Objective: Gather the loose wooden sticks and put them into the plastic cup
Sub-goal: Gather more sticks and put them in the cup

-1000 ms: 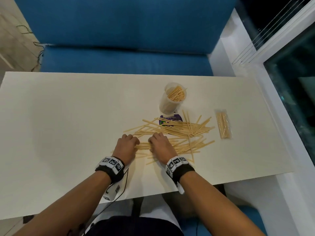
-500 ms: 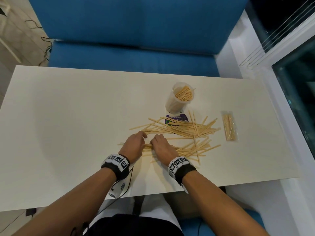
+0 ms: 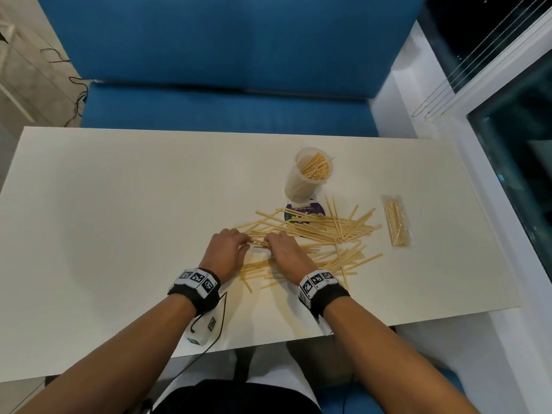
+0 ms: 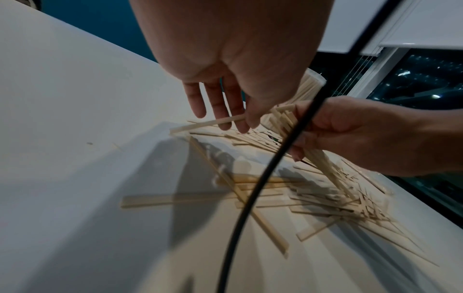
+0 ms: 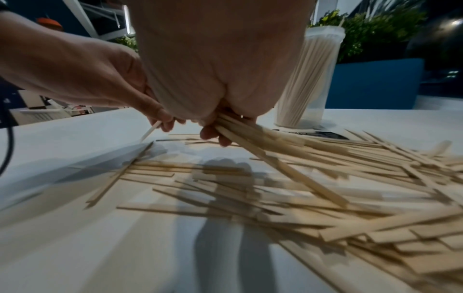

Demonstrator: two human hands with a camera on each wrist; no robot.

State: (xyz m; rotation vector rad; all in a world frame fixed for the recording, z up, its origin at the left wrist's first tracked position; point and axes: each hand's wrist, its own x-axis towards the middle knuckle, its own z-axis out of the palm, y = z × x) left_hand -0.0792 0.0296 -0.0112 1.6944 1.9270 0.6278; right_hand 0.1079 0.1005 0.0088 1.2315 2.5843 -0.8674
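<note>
Loose wooden sticks [image 3: 322, 234] lie scattered across the white table [image 3: 119, 234], right of centre. A clear plastic cup [image 3: 307, 174] with sticks standing in it sits just behind the pile, upright. My right hand [image 3: 283, 252] grips a bundle of sticks [image 5: 263, 146] whose far ends slope down to the table. My left hand [image 3: 227, 249] pinches a single stick [image 4: 208, 123] between thumb and fingers, right beside the right hand. In the left wrist view the right hand [image 4: 350, 134] holds the bundle [image 4: 318, 156] near the cup [image 4: 308, 87].
A sealed clear packet of sticks [image 3: 397, 224] lies to the right of the pile. A purple round lid or label [image 3: 303, 213] sits under the sticks in front of the cup. A blue sofa [image 3: 224, 70] stands behind the table; a window wall runs along the right.
Both hands moved forward from the near sticks and lifted off the table. The right hand has gathered a bundle, and the left has picked up one stick.
</note>
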